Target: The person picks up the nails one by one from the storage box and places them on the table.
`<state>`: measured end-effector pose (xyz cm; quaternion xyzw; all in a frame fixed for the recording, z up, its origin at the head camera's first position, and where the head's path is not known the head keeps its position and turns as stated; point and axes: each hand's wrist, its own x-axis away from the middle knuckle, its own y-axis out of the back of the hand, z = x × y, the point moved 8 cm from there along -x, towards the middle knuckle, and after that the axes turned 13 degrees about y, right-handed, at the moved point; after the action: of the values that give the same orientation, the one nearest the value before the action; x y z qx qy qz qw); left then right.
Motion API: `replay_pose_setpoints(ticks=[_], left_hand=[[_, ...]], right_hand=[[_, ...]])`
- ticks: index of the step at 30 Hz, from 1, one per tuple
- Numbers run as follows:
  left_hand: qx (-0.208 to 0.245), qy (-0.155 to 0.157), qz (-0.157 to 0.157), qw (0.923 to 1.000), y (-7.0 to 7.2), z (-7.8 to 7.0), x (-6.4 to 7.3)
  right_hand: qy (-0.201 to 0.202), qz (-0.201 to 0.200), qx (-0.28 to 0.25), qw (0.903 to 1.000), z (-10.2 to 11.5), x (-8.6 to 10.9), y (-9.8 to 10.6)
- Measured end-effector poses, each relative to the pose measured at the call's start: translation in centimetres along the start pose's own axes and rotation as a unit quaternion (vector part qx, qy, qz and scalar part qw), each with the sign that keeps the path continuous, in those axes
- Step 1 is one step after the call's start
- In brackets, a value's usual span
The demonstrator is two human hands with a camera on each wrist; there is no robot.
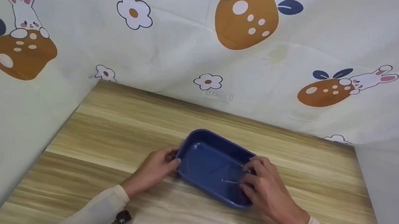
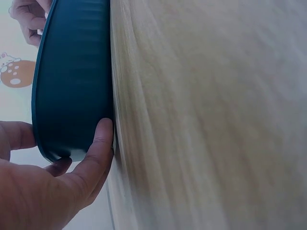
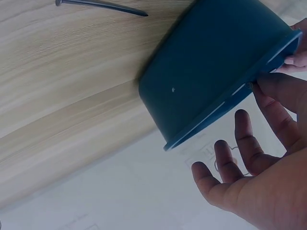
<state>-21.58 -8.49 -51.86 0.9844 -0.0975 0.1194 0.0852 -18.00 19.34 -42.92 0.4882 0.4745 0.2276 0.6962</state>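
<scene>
A blue rectangular tray (image 1: 212, 160) with rounded corners sits on the wooden table. Inside it lie thin metal pieces that look like nails (image 1: 219, 168). My left hand (image 1: 154, 170) grips the tray's left end, thumb by the rim and fingers against the outer wall (image 2: 72, 91). Over the right end, my right hand (image 1: 270, 190) reaches inside. In the right wrist view its thumb and index finger meet at the rim, with the small round head of a nail (image 3: 249, 86) showing between them; the other fingers are spread. Another nail (image 3: 100, 5) lies on the table outside the tray.
The wood-grain table (image 1: 104, 126) is bounded at the back and sides by a pale printed cloth (image 1: 168, 53) with rabbits and flowers. A small black device (image 1: 123, 217) sits at my left wrist.
</scene>
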Motion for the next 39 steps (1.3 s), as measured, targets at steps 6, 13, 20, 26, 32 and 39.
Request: replay_pose_setpoints(ticks=[6, 13, 20, 26, 32, 39], left_hand=[[-0.006, 0.008, 0.002, 0.9999, -0.1, 0.2, -0.2], [-0.041, -0.002, -0.012, 0.9991, -0.1, 0.1, -0.1], [-0.039, -0.011, -0.013, 0.9991, -0.1, -0.1, -0.1], [-0.038, -0.011, -0.011, 0.9992, 0.0, -0.2, 0.0], [-0.025, -0.01, -0.014, 0.9995, 0.1, -0.2, 0.0], [0.015, 0.002, 0.009, 0.9998, -0.1, 0.0, 0.0]], right_hand=[[0.007, -0.004, 0.004, 1.0, 0.3, 0.4, 0.6], [-0.001, -0.009, 0.012, 0.9999, 0.5, 1.5, 1.8], [-0.006, -0.04, 0.021, 0.999, 0.5, 3.0, 3.3], [-0.01, -0.068, 0.013, 0.9976, 0.4, 4.1, 4.1], [-0.036, -0.06, 0.025, 0.9972, 0.3, 4.9, 4.3], [-0.064, -0.045, 0.017, 0.9968, 0.2, 5.6, 4.1]])
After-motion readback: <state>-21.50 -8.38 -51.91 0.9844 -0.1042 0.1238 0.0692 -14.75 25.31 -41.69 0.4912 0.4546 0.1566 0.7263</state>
